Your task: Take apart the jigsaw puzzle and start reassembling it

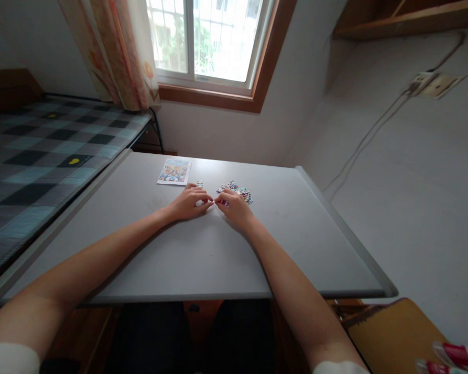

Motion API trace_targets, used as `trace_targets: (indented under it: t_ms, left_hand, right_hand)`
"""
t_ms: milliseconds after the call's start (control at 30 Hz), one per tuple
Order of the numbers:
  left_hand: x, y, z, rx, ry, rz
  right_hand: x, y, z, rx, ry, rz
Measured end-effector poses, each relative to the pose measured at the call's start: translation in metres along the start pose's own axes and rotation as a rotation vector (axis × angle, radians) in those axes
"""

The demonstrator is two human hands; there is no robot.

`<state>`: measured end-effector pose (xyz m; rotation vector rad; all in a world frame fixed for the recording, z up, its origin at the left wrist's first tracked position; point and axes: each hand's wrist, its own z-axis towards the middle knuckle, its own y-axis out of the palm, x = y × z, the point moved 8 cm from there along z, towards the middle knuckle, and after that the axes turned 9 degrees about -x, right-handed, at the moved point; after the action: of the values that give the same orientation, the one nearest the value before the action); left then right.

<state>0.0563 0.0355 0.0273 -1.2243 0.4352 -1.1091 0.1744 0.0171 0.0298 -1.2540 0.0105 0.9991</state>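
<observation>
My left hand and my right hand rest on the grey table, fingertips almost meeting. Both have their fingers curled in a pinch on something too small to make out. Just beyond my right hand lies a loose pile of small jigsaw pieces. A single small piece sits just past my left hand. Farther left on the table lies a colourful picture card, flat and untouched.
A bed with a checked cover runs along the table's left side. Behind the table are a window and a curtain. A wooden chair stands at the lower right. A wall socket with cables hangs on the right wall.
</observation>
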Motion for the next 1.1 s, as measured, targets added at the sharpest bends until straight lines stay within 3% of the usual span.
trace_targets:
  t_ms: [500,800,1100]
  left_hand:
    - [-0.009,0.006,0.001,-0.022,-0.037,-0.112]
    - [-0.018,0.005,0.001,0.029,-0.078,-0.350]
    - [-0.019,0.003,-0.002,0.056,-0.066,-0.259]
  right_hand:
    - [0.002,0.003,0.000,-0.021,0.002,0.026]
    - [0.001,0.001,-0.001,-0.026,0.040,0.049]
    - [0.008,0.002,-0.002,-0.038,0.046,0.108]
